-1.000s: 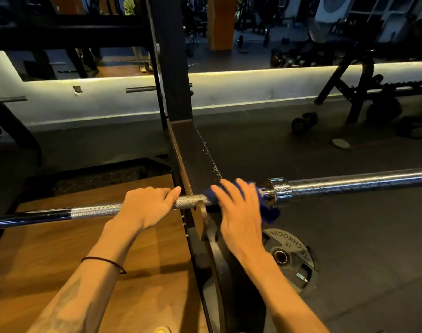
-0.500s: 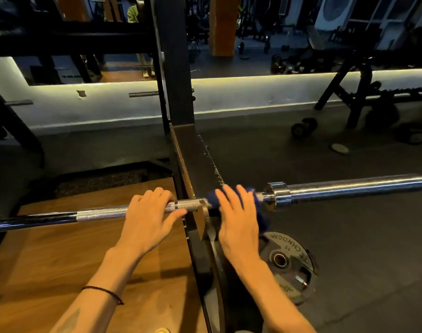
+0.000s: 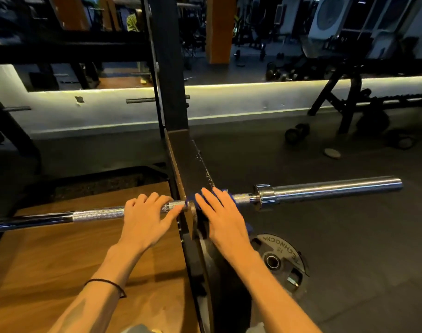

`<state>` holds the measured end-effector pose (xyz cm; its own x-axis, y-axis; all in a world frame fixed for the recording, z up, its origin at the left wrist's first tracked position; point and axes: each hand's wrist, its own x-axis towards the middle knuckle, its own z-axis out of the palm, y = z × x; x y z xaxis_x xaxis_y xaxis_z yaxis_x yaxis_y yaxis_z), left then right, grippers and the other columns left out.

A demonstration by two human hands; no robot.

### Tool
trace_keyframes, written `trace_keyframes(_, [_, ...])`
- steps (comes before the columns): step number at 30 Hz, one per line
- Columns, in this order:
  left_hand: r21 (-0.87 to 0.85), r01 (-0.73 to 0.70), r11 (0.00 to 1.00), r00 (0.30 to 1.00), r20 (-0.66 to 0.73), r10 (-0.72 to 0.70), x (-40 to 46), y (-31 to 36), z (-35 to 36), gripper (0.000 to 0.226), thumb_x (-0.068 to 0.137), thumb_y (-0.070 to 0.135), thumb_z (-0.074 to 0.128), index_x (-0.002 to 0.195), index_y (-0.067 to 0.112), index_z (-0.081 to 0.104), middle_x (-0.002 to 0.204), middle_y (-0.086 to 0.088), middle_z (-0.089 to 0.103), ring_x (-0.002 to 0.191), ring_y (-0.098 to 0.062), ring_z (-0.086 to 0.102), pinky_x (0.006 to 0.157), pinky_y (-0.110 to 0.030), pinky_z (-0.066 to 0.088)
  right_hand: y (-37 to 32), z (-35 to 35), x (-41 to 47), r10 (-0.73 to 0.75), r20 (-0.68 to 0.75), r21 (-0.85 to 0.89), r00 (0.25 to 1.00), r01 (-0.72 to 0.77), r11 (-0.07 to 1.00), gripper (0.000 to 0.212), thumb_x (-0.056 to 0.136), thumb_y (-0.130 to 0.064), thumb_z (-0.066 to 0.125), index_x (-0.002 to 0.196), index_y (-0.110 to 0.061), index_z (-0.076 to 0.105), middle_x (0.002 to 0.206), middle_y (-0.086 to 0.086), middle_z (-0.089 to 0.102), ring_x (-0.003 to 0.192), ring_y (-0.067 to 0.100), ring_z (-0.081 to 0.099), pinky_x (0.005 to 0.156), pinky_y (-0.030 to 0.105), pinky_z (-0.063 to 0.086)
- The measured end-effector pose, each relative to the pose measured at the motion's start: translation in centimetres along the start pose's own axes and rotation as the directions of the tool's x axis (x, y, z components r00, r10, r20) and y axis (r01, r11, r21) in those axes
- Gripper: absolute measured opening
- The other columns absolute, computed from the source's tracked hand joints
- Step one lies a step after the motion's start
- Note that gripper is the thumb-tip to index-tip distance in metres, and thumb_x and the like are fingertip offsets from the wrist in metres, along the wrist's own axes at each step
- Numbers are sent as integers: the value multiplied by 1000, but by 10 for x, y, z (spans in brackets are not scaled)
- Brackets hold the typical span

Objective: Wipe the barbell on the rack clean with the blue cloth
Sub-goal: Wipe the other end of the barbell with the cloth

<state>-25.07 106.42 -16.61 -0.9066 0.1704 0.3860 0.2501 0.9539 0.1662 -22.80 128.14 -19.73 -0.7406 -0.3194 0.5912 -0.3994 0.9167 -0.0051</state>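
right hand (image 3: pixel 225 222): grip laid flat over the blue cloth (image 3: pixel 225 193), fingers fairly straight and spread, pressing it onto the barbell (image 3: pixel 325 188) just outboard of the rack upright (image 3: pixel 172 92); whether the thumb wraps under cannot be told.
left hand (image 3: pixel 145 217): grip draped over the knurled shaft just inboard of the upright, fingers curled over the top, thumb lying along the bar; steadies it.
blue cloth: soft, limp, mostly hidden under the palm; likely bunches unless pressed flat or wrapped round the shaft.
barbell: lies across the rack, long chrome sleeve projecting right, bare of plates. judged heavy, rigid; knurl gives purchase, smooth sleeve likely slippery. best held at the knurl while the cloth travels.
weight plate (image 3: pixel 280 255): stands below the bar, beside the rack.
wooden platform (image 3: pixel 49 255): underfoot, left.
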Motion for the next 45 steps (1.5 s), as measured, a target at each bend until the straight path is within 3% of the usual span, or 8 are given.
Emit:
trace_keyframes(4, [-90, -14, 996, 1000, -4, 14, 1, 0, -3, 62, 91, 70, 19, 113, 36, 66, 99, 15, 61, 91, -8, 47, 85, -34, 32, 47, -18, -4, 104, -45, -98, 994, -108, 989, 43, 95, -12, 57, 138, -10, 59, 136, 10, 61, 128, 33, 55, 120, 48, 27])
trace_keyframes(9, [4, -24, 1000, 998, -54, 25, -6, 6, 0, 55, 99, 61, 29, 121, 27, 66, 104, 7, 65, 95, -16, 57, 89, -39, 39, 26, -8, -13, 320, -98, -77, 942, -328, 942, 62, 88, -5, 70, 146, -13, 51, 152, 12, 49, 148, 37, 33, 125, 53, 16])
trace_keyframes(16, [-36, -51, 998, 999, -11, 51, -4, 41, 3, 29, 98, 28, 50, 124, 22, 62, 102, 2, 61, 95, -19, 56, 94, -41, 38, 29, -14, -3, -48, 23, -148, 999, 51, 988, 72, 87, -11, 69, 153, -14, 41, 153, 13, 48, 144, 37, 40, 124, 52, 19])
trace_keyframes(24, [-79, -37, 996, 999, 5, 37, 6, 39, -5, 17, 94, 23, 53, 107, 14, 58, 77, 5, 47, 68, -18, 43, 71, -39, 37, 30, -3, -12, 311, -119, 26, 943, -310, 950, 43, 101, -14, 48, 144, -10, 52, 153, 10, 49, 153, 32, 25, 127, 43, -3])
trace_keyframes(30, [-71, -7, 997, 999, 41, 10, 12, 40, -8, 25, 100, 36, 35, 102, 18, 52, 66, 7, 49, 57, -14, 43, 64, -34, 31, 39, -15, -1, -54, -43, -28, 998, 53, 998, 51, 89, -7, 64, 139, -6, 57, 140, 15, 59, 137, 38, 49, 123, 51, 18])
trace_keyframes(37, [-130, 18, 991, 997, -72, -28, 6, 47, -5, 44, 97, 51, 19, 93, 21, 51, 59, 8, 49, 50, -11, 43, 57, -32, 30, 47, -11, -19, 240, -145, 47, 960, -236, 971, 46, 90, -3, 69, 136, -5, 60, 142, 13, 59, 145, 36, 40, 127, 47, 11])
trace_keyframes(41, [-125, 36, 992, 997, -68, -45, 9, 47, -5, 43, 97, 52, 23, 91, 21, 53, 60, 8, 46, 52, -11, 41, 55, -32, 28, 2, 2, -5, 4, -58, 13, 998, -3, 1000, 57, 95, -8, 48, 152, -7, 39, 159, 13, 39, 153, 35, 22, 127, 48, 6])
trace_keyframes(45, [-173, 29, 984, 998, -45, -37, 8, 47, -10, 41, 95, 55, 23, 92, 25, 52, 67, 8, 49, 59, -12, 44, 55, -30, 27, 37, -4, -5, -129, -65, -115, 989, 121, 986, 54, 94, -6, 46, 147, -7, 48, 152, 14, 49, 145, 35, 38, 125, 48, 15])
